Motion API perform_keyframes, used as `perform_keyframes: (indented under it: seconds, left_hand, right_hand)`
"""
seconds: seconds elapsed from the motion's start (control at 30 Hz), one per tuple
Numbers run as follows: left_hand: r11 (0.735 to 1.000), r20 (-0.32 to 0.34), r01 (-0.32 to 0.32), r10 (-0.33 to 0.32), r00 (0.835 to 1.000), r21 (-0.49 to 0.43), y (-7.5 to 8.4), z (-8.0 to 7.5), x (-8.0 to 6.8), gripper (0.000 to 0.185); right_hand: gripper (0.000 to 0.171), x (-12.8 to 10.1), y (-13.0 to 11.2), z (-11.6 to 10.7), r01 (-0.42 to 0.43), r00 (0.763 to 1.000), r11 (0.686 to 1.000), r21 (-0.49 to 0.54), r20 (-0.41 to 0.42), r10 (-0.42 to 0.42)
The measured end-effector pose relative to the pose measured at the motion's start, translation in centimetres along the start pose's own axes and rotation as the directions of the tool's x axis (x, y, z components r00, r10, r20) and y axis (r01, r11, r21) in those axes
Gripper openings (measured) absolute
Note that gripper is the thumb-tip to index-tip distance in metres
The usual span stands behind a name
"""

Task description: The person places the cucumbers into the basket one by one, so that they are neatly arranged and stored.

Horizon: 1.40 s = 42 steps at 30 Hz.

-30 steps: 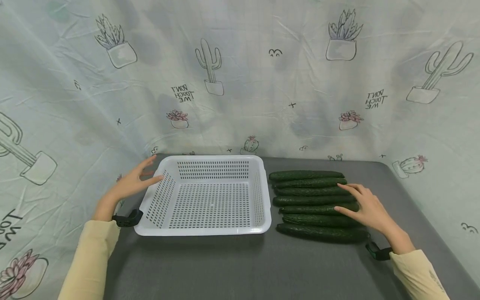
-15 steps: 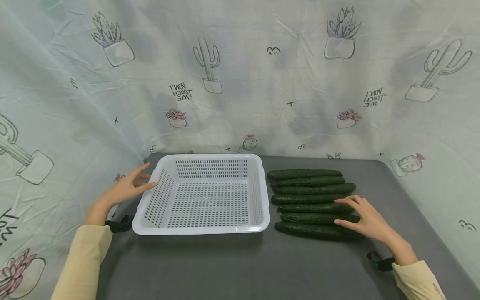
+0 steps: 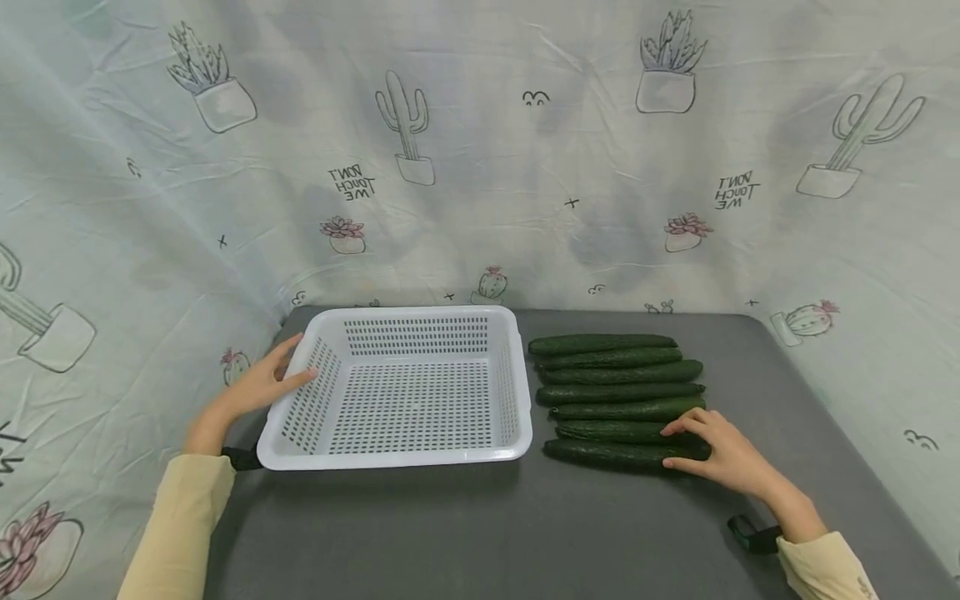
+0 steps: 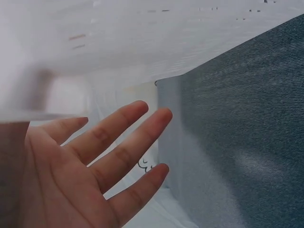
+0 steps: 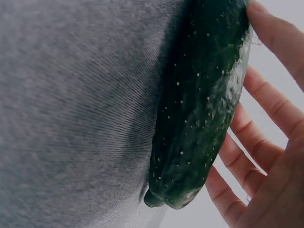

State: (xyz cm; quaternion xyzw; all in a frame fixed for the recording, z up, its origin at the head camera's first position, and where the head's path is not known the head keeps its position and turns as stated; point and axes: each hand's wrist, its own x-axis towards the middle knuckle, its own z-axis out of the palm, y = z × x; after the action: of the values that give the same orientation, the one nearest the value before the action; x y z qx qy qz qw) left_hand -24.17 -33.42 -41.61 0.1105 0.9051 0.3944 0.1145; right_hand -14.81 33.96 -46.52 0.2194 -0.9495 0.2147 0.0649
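**Right hand closing on the nearest cucumber; left hand at the basket rim**

The person is working at a grey table [image 3: 465, 525] w/ a white perforated basket [image 3: 408, 458] on the left & seven cucumbers lying side by side just right of it; a cactus-print cloth [image 3: 480, 167] is hanging behind & around.

The right hand [image 3: 731, 458] is resting on the right end of the nearest cucumber [image 3: 600, 452], the one at the front of the row; the fingers are reaching over it & the thumb is coming in from the near side, so the grip is only partly closed; the right wrist view is showing the fingers [image 5: 266, 142] lying along the far side of that cucumber [image 5: 204, 118], which is lying flat on the cloth, not lifted.

Vs. a sec ago, this hand is sliding back along the row: then it was lying spread over the middle cucumbers, now it is settling on the front one; judging from that, the front cucumber is the one being picked, & the pickup is only starting.

The left hand [image 3: 262, 385] is staying open, fingers straight, fingertips touching the basket's left rim; it is holding nothing; the left wrist view is showing the spread fingers [image 4: 114, 137] the same way; it is sitting a bit lower on the rim than a sec ago, prob. steadying the basket, which is holding no cucumbers so far.
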Motion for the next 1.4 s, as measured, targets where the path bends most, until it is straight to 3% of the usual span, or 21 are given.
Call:
perform_keyframes:
  seconds: [0.23, 0.53, 0.73, 1.07, 1.4]
  left_hand:
    - [1.0, -0.007, -0.006, 0.006, 1.0, 0.012, 0.1, 0.1, -0.2, 0.085]
    - [0.999, -0.005, 0.004, -0.004, 1.0, -0.043, 0.0, 0.2, -0.2, 0.084]
    - [0.998, -0.001, -0.011, 0.011, 1.0, -0.057, -0.1, 0.4, 0.0, 0.082]
    - [0.988, 0.022, -0.047, 0.051, 0.998, -0.148, -0.8, 0.5, 0.2, 0.08]
    - [0.983, 0.041, -0.044, 0.052, 0.998, -0.179, -1.1, 0.6, 0.2, 0.08]
  right_hand:
    - [0.036, -0.8, -0.2, 1.0, 0.021, 1.0, 1.0, -0.009, 0.001, -0.021]
    - [0.04, -1.0, -0.3, 1.7, 0.045, 0.998, 0.998, -0.037, -0.048, -0.047]
    - [0.038, -1.1, -0.1, 1.8, 0.066, 0.996, 0.998, -0.013, -0.057, -0.066]
    - [0.046, -1.3, 0.3, 2.5, 0.144, 0.978, 0.988, 0.054, -0.162, -0.134]
    - [0.045, -1.6, 0.3, 3.0, 0.127, 0.978, 0.99, 0.058, -0.173, -0.115]
